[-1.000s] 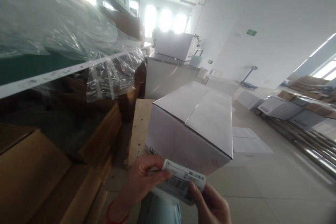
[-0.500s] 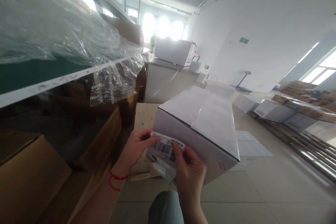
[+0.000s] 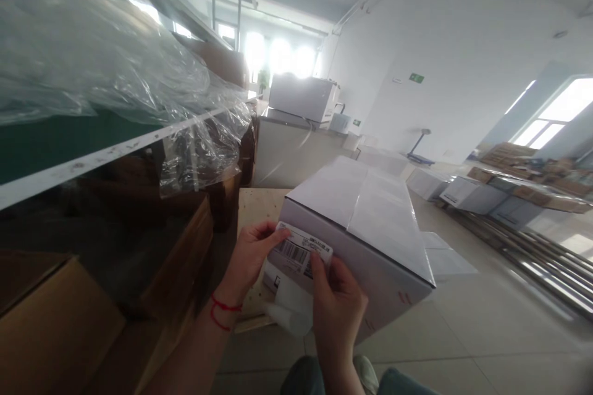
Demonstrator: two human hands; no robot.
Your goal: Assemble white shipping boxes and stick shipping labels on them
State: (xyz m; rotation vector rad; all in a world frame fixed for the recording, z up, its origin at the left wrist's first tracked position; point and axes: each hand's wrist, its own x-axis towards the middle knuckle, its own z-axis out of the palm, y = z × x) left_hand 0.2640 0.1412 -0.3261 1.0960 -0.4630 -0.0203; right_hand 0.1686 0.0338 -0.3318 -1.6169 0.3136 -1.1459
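Observation:
Both hands pinch a white barcode label (image 3: 293,251) in front of the side of a large white carton (image 3: 365,259). My left hand (image 3: 252,253), with a red string on its wrist, has thumb and fingers closed on the label's upper left corner. At the right edge, the thumb and fingers of my right hand (image 3: 338,296) grip it. A curled strip of pale backing paper (image 3: 291,308) hangs below the label. Whether the label touches the carton I cannot tell. Under the carton, a wooden board (image 3: 259,203) shows at its left.
Open brown cardboard boxes (image 3: 60,315) stand at my left, beneath a green-topped table (image 3: 83,136) draped with clear plastic film (image 3: 115,62). Another white box (image 3: 301,95) rests on a grey cabinet behind. More cartons (image 3: 477,194) line a rack at the right.
Both hands and the label sit slightly farther right in the view. More of the backing strip shows below the label. The camera view has shifted a little, and my feet now show.

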